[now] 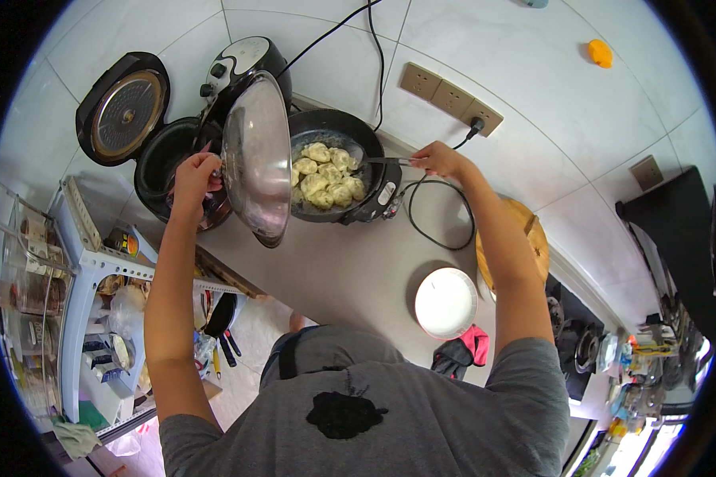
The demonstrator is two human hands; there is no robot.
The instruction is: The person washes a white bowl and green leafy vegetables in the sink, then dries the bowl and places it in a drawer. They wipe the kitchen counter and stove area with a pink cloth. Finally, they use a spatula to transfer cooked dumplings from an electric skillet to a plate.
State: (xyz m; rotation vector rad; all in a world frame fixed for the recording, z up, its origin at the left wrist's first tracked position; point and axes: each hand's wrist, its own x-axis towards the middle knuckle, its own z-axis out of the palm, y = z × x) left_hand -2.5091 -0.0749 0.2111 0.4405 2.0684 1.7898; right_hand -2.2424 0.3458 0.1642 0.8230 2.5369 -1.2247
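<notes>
Several dumplings point(328, 176) lie together in a black electric frying pan point(373, 134) near the wall. My left hand point(196, 179) grips the knob of a domed metal lid point(259, 161), which is tilted on edge at the pan's left side. With my right hand point(438, 160) I hold the handle of a metal spatula point(388, 160); its blade reaches into the pan at the right of the dumplings. A white bowl point(446, 303) with a pinkish rim stands on the grey countertop point(340, 268), below my right forearm.
At the left are a rice cooker with its lid up point(125, 116), a black appliance with knobs point(238, 65) and a metal shelf rack point(104, 262). A power cable point(414, 220) loops right of the pan. A round wooden board point(540, 235) and a red-and-black cloth point(462, 352) lie at the right.
</notes>
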